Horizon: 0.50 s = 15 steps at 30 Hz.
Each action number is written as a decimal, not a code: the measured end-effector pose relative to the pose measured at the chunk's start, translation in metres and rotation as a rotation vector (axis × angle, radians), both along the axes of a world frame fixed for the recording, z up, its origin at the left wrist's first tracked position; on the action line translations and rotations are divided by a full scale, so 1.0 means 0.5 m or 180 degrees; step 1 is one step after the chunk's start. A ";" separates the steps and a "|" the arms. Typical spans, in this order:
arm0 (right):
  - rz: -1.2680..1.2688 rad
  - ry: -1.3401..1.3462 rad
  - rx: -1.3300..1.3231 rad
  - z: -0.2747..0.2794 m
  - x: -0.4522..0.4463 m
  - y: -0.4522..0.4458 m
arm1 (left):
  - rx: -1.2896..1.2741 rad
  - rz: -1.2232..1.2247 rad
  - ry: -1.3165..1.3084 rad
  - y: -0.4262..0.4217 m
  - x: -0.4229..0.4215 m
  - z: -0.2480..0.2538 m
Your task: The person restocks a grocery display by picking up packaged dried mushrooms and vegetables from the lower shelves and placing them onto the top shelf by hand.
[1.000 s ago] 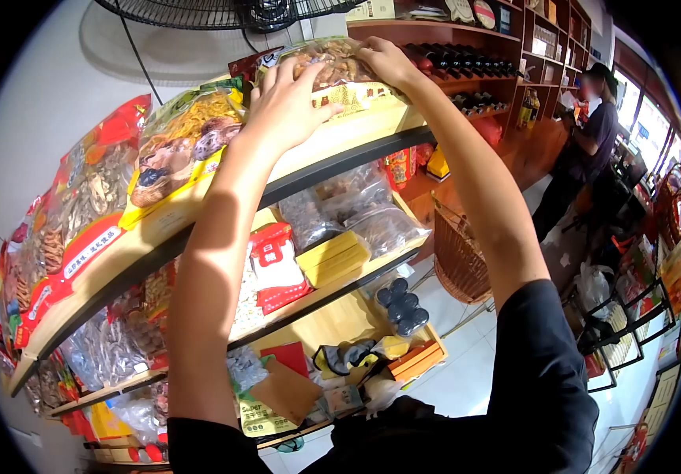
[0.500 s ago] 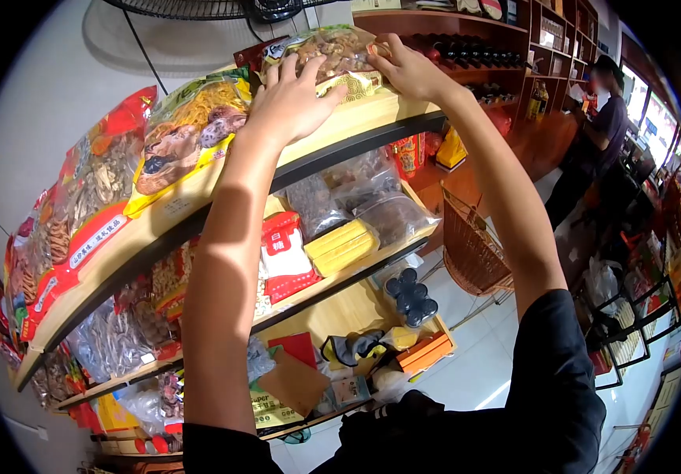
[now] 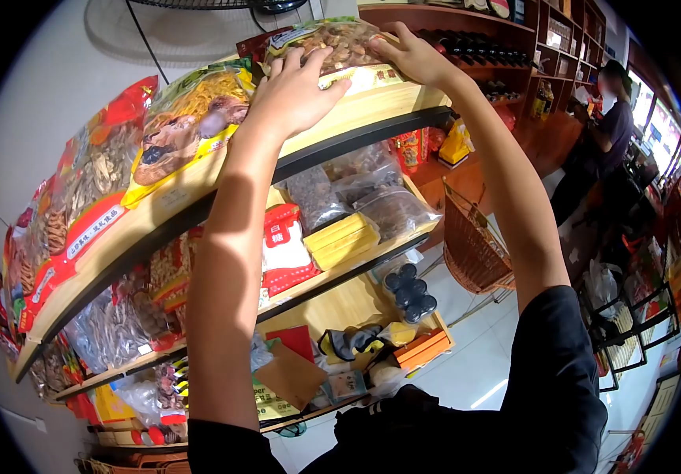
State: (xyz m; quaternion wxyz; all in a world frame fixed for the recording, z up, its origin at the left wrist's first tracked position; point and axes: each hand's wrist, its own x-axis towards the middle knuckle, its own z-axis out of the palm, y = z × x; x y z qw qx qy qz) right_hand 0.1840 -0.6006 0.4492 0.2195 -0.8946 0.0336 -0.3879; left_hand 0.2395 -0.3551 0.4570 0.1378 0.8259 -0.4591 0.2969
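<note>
A clear plastic bag of brown dried food [image 3: 344,46] lies at the right end of the shelf unit's top board [image 3: 332,122]. My left hand [image 3: 295,93] rests on its left front part, fingers spread over the plastic. At the bag's right end, my right hand [image 3: 418,59] grips the edge, with the thumb on top and some fingers hidden behind. To the left of my left hand stands a yellow-edged bag of dried food [image 3: 186,130]. Farther left, a red-edged bag of dried goods [image 3: 95,178] leans against the wall.
Lower shelves hold a red-and-white sugar bag [image 3: 285,245], a yellow pack [image 3: 342,241] and black-capped containers [image 3: 410,292]. A wicker basket [image 3: 471,245] stands to the right. Beyond it, a person [image 3: 605,130] stands near a wooden counter. A fan [image 3: 198,4] hangs above.
My right thumb has moved onto the bag's right end, covering a small red label seen there before. My left hand stays spread on the bag. The view has shifted slightly.
</note>
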 end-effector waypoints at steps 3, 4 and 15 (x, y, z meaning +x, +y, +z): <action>0.0088 -0.0272 0.0122 -0.002 -0.008 -0.001 | -0.0054 0.0005 -0.0021 0.000 0.003 -0.005; 0.0251 -0.0357 0.0124 -0.001 -0.004 -0.005 | -0.0072 -0.0012 -0.0036 0.000 0.004 -0.005; 0.0665 -0.0462 0.0654 0.010 -0.035 -0.025 | -0.0102 -0.0165 -0.0058 0.002 0.006 -0.004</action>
